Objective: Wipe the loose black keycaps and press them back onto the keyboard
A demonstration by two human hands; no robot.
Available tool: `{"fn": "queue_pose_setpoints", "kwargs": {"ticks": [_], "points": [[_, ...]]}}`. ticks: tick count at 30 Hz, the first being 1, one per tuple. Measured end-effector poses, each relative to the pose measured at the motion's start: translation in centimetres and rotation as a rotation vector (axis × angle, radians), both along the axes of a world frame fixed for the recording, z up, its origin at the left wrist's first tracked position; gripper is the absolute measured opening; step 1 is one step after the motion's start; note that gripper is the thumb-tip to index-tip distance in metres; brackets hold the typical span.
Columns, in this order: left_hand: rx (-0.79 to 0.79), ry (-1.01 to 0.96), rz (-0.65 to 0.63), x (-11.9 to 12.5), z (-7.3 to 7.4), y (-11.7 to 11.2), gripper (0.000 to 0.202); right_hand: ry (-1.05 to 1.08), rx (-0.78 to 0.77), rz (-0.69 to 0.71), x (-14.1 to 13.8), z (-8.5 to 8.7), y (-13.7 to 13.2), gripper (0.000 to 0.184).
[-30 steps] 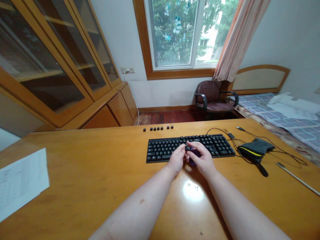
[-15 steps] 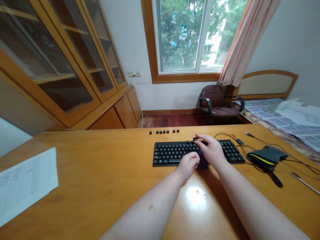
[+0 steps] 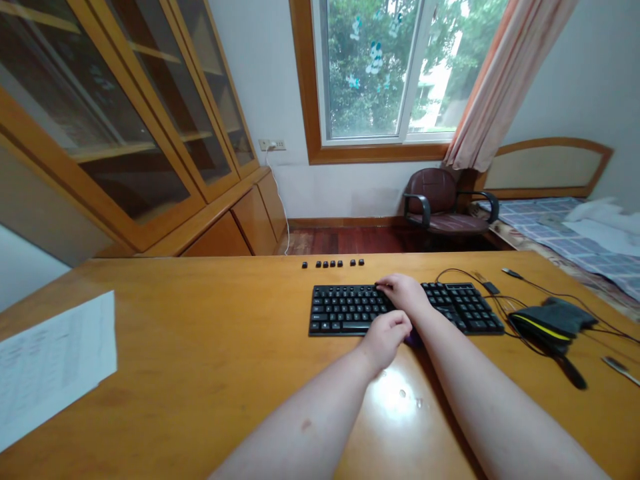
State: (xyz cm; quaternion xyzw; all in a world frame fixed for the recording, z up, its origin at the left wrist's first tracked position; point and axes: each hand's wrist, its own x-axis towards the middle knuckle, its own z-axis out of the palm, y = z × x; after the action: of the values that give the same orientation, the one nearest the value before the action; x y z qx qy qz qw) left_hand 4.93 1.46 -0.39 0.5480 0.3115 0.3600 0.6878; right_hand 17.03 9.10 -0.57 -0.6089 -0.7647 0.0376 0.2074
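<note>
A black keyboard [image 3: 350, 310] lies on the wooden desk under both hands. Pinched together at its top row are the fingers of my right hand [image 3: 404, 293], with a small black keycap at their tips, mostly hidden. My left hand [image 3: 385, 340] is closed in a loose fist at the keyboard's front edge. A purple lump [image 3: 414, 340] shows beside its fingers, partly covered by my right wrist; I cannot tell its kind. Beyond the keyboard, several loose black keycaps [image 3: 333, 264] stand in a row near the desk's far edge.
Right of the keyboard lie a grey pouch with a yellow stripe [image 3: 545, 323], black cables [image 3: 545, 288] and a thin brush-like tool [image 3: 620, 367]. Printed sheets [image 3: 60, 367] rest at the desk's left. Behind the desk stands a brown chair [image 3: 435, 197].
My right hand has moved left and down onto the keyboard's top row, bringing the small keycap there. My left hand stays closed near the front edge. The view has shifted slightly.
</note>
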Motion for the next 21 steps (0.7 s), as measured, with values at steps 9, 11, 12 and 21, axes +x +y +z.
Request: {"fn": "queue_pose_setpoints", "kwargs": {"ticks": [9,11,12,21], "points": [[0.015,0.012,-0.009,-0.10,0.11,-0.06,0.012,-0.031,-0.025,-0.024,-0.26,0.02,0.10,0.020],[0.016,0.011,-0.008,-0.14,0.10,-0.04,0.013,-0.032,-0.024,-0.015,-0.38,0.04,0.05,0.019],[0.017,0.009,-0.007,-0.16,0.10,-0.03,0.013,-0.029,-0.023,-0.010,-0.44,0.05,0.02,0.019],[0.025,0.004,0.004,-0.23,0.11,-0.10,0.013,0.016,-0.033,0.031,-0.41,0.27,-0.04,0.021]]}}
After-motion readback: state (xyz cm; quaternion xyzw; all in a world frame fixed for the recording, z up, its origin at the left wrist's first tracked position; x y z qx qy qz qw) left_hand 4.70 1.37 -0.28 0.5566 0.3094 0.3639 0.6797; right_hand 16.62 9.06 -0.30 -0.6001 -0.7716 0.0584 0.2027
